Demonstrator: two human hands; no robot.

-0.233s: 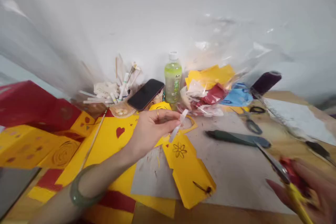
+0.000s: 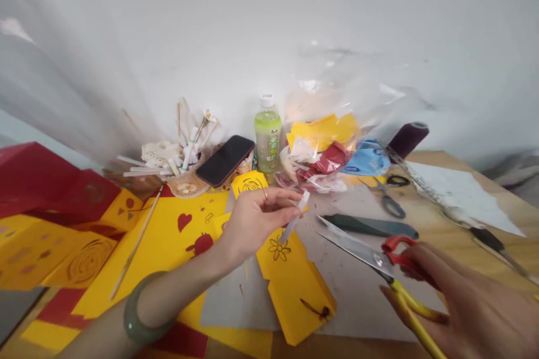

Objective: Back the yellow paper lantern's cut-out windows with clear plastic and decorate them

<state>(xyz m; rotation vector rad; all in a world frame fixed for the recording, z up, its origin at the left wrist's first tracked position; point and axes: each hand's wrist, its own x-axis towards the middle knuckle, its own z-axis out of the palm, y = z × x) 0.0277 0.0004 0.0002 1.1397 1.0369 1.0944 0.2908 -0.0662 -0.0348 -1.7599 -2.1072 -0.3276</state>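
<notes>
Between thumb and fingers, my left hand point(image 2: 263, 219) pinches a narrow whitish strip point(image 2: 297, 216), kind unclear, above a yellow paper cutout point(image 2: 290, 286) with a flower drawn on it. My right hand point(image 2: 458, 286) grips scissors point(image 2: 379, 263) with one red and one yellow handle. The blades are parted and point left towards the strip, apart from it. Beneath my left forearm lies a yellow sheet point(image 2: 168, 235) bearing red shapes. A grey board point(image 2: 357, 303) is under the cutout.
Behind the board stand a green-capped-label drink bottle point(image 2: 267, 140) and a phone point(image 2: 226, 160) resting on other items. A dark green craft knife point(image 2: 374, 226) and black-handled scissors point(image 2: 391, 202) lie to the right. Red and yellow folded paper point(image 2: 54, 190) fills the left; a plastic bag point(image 2: 324, 134) is behind.
The scissors in my right hand have come up and left towards the strip, with their blades now parted. My left hand still holds the strip, and the view has shifted slightly.
</notes>
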